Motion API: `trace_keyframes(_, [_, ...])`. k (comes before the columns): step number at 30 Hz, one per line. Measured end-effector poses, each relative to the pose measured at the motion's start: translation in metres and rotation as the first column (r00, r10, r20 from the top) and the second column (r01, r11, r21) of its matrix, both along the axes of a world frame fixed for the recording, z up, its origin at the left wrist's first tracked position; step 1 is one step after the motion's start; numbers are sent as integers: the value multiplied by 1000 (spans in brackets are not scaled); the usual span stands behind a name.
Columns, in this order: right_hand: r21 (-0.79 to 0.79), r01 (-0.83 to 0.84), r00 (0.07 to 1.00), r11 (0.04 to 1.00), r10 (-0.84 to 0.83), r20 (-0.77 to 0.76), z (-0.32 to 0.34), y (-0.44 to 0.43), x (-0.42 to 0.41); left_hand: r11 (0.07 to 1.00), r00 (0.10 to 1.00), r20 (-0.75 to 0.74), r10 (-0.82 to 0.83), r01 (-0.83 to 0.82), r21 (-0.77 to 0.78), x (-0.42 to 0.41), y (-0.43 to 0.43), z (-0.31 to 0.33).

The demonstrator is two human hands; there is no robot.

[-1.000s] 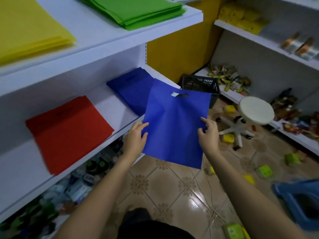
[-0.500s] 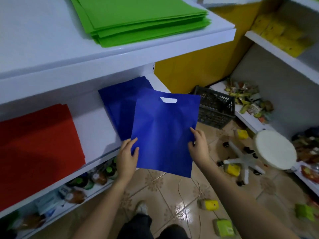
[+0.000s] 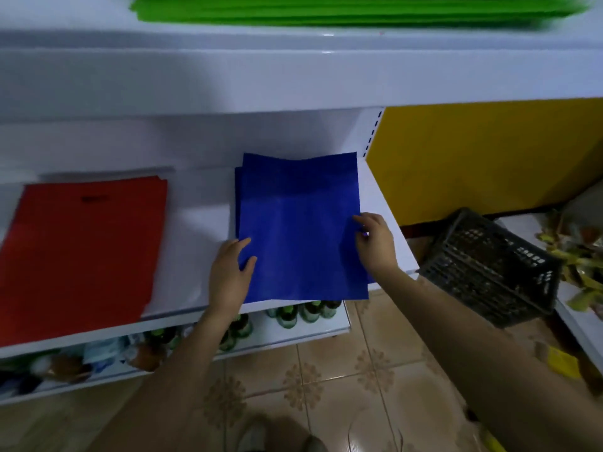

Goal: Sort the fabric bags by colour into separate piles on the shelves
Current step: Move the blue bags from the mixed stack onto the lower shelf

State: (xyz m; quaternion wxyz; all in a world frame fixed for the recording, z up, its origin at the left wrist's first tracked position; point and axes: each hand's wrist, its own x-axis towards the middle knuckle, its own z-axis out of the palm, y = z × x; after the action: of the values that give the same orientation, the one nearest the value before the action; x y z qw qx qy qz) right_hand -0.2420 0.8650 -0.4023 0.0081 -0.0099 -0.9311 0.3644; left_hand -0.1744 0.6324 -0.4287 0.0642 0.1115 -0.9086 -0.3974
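Two hands hold one blue bag [image 3: 300, 243]. Half a second ago you had it up in the air in front of the shelving with its handle slot showing. It now lies flat on the blue pile [image 3: 238, 203] at the right end of the middle shelf [image 3: 195, 223], and its near edge overhangs the shelf front.

At the far left the red pile [image 3: 81, 249] sits on the same shelf, well apart from the blue one and now fully in sight. Your left hand [image 3: 228, 275] grips the bag's left edge, with thumb and forefinger lying on top of the fabric as before, though it has moved forward over the shelf. Above, the green pile [image 3: 326, 11] rests on the upper shelf [image 3: 293, 76], blurred. Under the bag's near edge, green-capped bottles [image 3: 303, 313] stand on the lowest shelf. Your right hand [image 3: 375, 246] pinches the bag's right edge with curled fingers. Beyond it on the right, the black crate [image 3: 489, 269] sits tilted beside the shelf end.
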Motion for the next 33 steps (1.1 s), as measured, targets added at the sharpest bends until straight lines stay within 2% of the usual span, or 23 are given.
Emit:
trace_keyframes(2, [4, -13, 1000, 1000, 13, -11, -9, 1, -15, 1000, 999, 38, 7, -6, -11, -4, -2, -12])
trace_keyframes(5, [19, -37, 999, 999, 37, 7, -23, 5, -27, 993, 994, 108, -28, 40, -110, -9, -8, -27])
trace_keyframes(9, [136, -98, 995, 986, 100, -10, -34, 14, -30, 978, 986, 159, -53, 84, -194, -11, -11, -30])
trace_keyframes(16, [227, -362, 919, 904, 387, -78, 3, -6, 3, 979, 1000, 24, 4, 1, -203, 24, 3, 7])
trace_keyframes(24, [168, -714, 676, 679, 732, -83, 71, -105, 92, 974, 977, -23, 210, -212, -85, 139, -23, 65])
trace_keyframes(28, [161, -846, 490, 508, 861, -136, 111, -187, 141, 914, 922, -51, 385, -388, -115, 195, -82, 104])
trace_keyframes(33, [186, -917, 301, 353, 919, -255, 167, -293, 206, 811, 831, -159, 533, -555, -183, 262, -162, 159])
